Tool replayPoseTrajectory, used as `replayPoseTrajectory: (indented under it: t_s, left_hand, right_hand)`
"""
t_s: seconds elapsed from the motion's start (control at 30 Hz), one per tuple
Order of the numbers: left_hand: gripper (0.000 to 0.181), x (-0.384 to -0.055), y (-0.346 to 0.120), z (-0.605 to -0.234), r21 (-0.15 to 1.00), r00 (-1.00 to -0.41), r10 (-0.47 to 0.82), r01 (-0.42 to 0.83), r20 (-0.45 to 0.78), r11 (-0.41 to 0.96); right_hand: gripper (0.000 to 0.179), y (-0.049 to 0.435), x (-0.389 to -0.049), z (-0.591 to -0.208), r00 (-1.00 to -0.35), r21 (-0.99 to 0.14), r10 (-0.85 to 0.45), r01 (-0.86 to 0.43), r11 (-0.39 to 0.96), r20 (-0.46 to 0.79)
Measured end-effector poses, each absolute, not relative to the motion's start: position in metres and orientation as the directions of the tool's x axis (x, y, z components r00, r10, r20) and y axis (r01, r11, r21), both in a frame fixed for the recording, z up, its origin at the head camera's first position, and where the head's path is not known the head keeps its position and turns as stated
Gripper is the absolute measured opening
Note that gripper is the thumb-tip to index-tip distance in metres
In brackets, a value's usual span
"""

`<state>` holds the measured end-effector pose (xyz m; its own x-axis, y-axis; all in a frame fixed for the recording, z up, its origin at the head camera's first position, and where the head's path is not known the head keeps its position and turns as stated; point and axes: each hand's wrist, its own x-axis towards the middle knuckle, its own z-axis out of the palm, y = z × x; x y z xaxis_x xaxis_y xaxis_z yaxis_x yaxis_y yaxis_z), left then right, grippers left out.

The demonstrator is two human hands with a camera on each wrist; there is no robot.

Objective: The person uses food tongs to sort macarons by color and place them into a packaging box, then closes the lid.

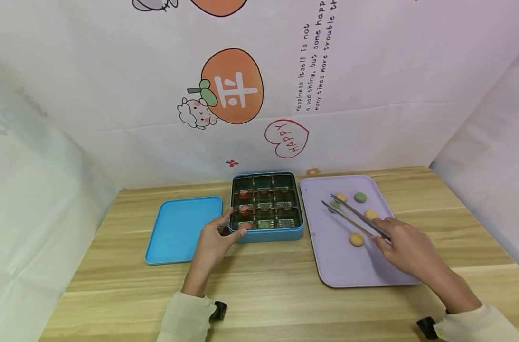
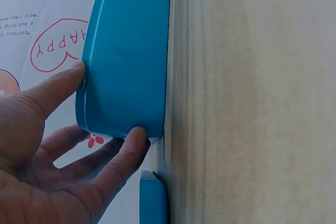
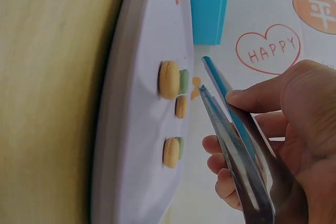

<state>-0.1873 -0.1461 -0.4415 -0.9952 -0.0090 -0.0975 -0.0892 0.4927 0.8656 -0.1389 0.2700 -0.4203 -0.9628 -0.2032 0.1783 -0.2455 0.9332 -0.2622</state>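
My left hand [image 1: 212, 242] grips the front left corner of a blue box [image 1: 272, 236], thumb on its rim and fingers against the side. A dark divided insert [image 1: 264, 208] fills the box; pinkish-red macarons [image 1: 244, 209] sit down its left column, and a green macaron [image 1: 264, 224] lies in the front middle compartment. Tongs [image 3: 226, 145] are in my right hand [image 1: 406, 244], tips apart. In the head view those tips overlap a green macaron [image 1: 335, 205] on the lilac tray [image 1: 340, 268]; in the right wrist view nothing shows between them.
Several macarons lie on the tray, among them a yellow one [image 1: 356, 239] near its middle and a green one [image 1: 360, 197] towards the back. A blue lid [image 1: 184, 230] lies left of the box. Behind the table hangs a printed white cloth [image 1: 156, 142].
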Motion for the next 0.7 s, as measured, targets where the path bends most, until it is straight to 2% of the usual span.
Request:
replayPoseTrajectory:
  t_s: [0.7]
  left_hand:
    - [0.073, -0.186, -0.147, -0.441, 0.881, -0.996, 0.001, -0.079, -0.089, 0.467]
  right_hand:
    - [0.041, 0.276, -0.149, -0.432, -0.964, -0.251, -0.211, -0.247, 0.936, 0.162]
